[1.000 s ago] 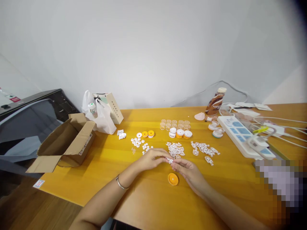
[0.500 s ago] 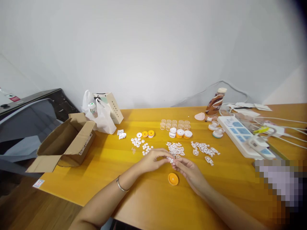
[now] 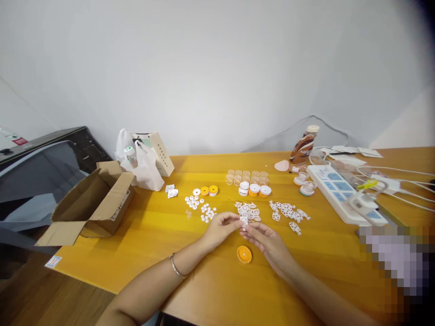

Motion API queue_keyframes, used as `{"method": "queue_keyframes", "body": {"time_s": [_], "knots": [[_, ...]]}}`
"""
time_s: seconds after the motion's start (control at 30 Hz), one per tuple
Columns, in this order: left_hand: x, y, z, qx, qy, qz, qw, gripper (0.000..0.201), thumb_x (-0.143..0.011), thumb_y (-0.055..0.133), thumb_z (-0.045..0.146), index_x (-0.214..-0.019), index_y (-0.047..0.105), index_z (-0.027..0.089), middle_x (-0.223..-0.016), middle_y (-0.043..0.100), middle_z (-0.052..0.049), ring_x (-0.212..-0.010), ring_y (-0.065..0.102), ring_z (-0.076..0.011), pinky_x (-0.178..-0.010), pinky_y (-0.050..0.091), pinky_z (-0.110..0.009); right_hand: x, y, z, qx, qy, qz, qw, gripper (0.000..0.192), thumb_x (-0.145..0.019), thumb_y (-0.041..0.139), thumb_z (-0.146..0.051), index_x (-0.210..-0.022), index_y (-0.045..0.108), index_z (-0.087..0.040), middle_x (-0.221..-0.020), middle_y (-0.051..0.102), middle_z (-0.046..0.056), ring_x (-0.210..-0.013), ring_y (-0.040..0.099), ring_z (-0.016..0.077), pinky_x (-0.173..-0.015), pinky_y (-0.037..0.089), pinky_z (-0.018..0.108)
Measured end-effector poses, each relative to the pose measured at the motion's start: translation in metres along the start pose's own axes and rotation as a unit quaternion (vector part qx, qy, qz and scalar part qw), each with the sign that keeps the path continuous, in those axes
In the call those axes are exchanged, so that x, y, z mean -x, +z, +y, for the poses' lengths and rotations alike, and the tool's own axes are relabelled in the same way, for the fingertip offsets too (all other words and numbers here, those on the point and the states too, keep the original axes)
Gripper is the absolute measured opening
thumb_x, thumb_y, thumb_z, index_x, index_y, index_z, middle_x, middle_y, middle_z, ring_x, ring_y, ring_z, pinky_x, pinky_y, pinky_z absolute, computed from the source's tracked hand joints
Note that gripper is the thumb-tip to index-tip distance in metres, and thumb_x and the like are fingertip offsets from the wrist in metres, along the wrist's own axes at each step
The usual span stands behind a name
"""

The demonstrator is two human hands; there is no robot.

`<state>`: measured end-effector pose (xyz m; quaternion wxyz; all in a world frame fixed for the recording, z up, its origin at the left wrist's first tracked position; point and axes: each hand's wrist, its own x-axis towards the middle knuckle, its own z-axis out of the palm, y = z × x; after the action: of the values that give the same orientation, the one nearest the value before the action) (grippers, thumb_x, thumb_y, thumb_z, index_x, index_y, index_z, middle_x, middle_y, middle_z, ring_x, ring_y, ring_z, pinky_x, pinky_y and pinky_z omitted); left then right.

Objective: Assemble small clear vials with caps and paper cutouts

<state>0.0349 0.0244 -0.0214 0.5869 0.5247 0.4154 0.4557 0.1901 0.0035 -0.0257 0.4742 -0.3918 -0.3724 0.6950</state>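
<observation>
My left hand (image 3: 219, 229) and my right hand (image 3: 265, 240) meet fingertip to fingertip over the yellow table (image 3: 152, 244), both pinching one small white perforated piece (image 3: 243, 221). An orange round cap (image 3: 244, 254) lies on the table just below my right hand. Behind my fingers lies a heap of white perforated pieces (image 3: 248, 211), with a second heap (image 3: 288, 213) to its right. Small white discs (image 3: 199, 206) are scattered to the left. A bracelet circles my left wrist.
An open cardboard box (image 3: 91, 203) sits at the left table edge beside a white plastic bag (image 3: 142, 163). Clear little cups (image 3: 246, 174) and orange-white caps (image 3: 254, 189) stand further back. A brown drink bottle (image 3: 302, 146), a power strip (image 3: 343, 192) and cables fill the right.
Both hands have shifted slightly away from me toward the heap of white pieces, still pinching the small piece between them. The orange cap has stayed in place.
</observation>
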Motion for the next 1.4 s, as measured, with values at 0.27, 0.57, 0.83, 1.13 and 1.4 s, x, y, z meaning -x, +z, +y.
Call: {"method": "queue_keyframes", "body": {"time_s": [0.27, 0.57, 0.83, 1.13, 1.4], "knots": [[0.003, 0.003, 0.003, -0.038, -0.009, -0.002, 0.999, 0.030, -0.066, 0.068, 0.041, -0.074, 0.064, 0.012, -0.070, 0.062, -0.002, -0.064, 0.054, -0.0110, -0.064, 0.041, -0.022, -0.007, -0.003, 0.001, 0.145, -0.066, -0.029, 0.987, 0.033, -0.068, 0.064, -0.051, -0.074, 0.065, -0.019, -0.070, 0.066, 0.003, -0.067, 0.062, 0.0177, -0.070, 0.051, 0.034], [0.005, 0.005, 0.003, -0.059, -0.005, 0.026, 0.998, 0.030, -0.065, 0.067, 0.041, -0.069, 0.063, 0.012, -0.064, 0.059, -0.001, -0.060, 0.049, -0.0095, -0.061, 0.038, -0.022, -0.008, -0.003, 0.000, 0.204, -0.095, -0.023, 0.974, 0.036, -0.068, 0.060, -0.056, -0.064, 0.060, -0.020, -0.058, 0.060, 0.000, -0.056, 0.056, 0.0149, -0.059, 0.048, 0.029], [0.003, 0.002, 0.003, -0.034, -0.008, -0.022, 0.999, 0.032, -0.064, 0.069, 0.041, -0.073, 0.061, 0.011, -0.067, 0.058, 0.000, -0.060, 0.049, -0.0083, -0.062, 0.039, -0.020, -0.009, -0.007, -0.002, 0.232, -0.099, -0.037, 0.967, 0.031, -0.071, 0.059, -0.051, -0.065, 0.061, -0.020, -0.061, 0.060, 0.000, -0.059, 0.056, 0.0154, -0.060, 0.047, 0.029], [0.007, -0.014, 0.027, -0.075, 0.015, -0.130, 0.989, 0.032, -0.067, 0.068, 0.038, -0.085, 0.063, 0.012, -0.078, 0.065, -0.005, -0.072, 0.059, -0.0127, -0.072, 0.045, -0.025, 0.009, -0.015, -0.024, 0.483, -0.172, -0.161, 0.844, 0.036, -0.055, 0.075, -0.044, -0.077, 0.058, -0.023, -0.067, 0.056, -0.002, -0.060, 0.049, 0.0150, -0.055, 0.039, 0.026], [0.013, -0.022, 0.037, -0.230, 0.023, -0.276, 0.933, 0.031, -0.072, 0.064, 0.037, -0.092, 0.066, 0.012, -0.083, 0.067, -0.007, -0.073, 0.060, -0.0133, -0.072, 0.046, -0.024, 0.010, -0.009, -0.014, 0.503, -0.188, -0.195, 0.821, 0.014, -0.065, 0.067, -0.025, -0.076, 0.058, -0.021, -0.074, 0.058, 0.001, -0.068, 0.050, 0.0172, -0.062, 0.039, 0.027]]}}
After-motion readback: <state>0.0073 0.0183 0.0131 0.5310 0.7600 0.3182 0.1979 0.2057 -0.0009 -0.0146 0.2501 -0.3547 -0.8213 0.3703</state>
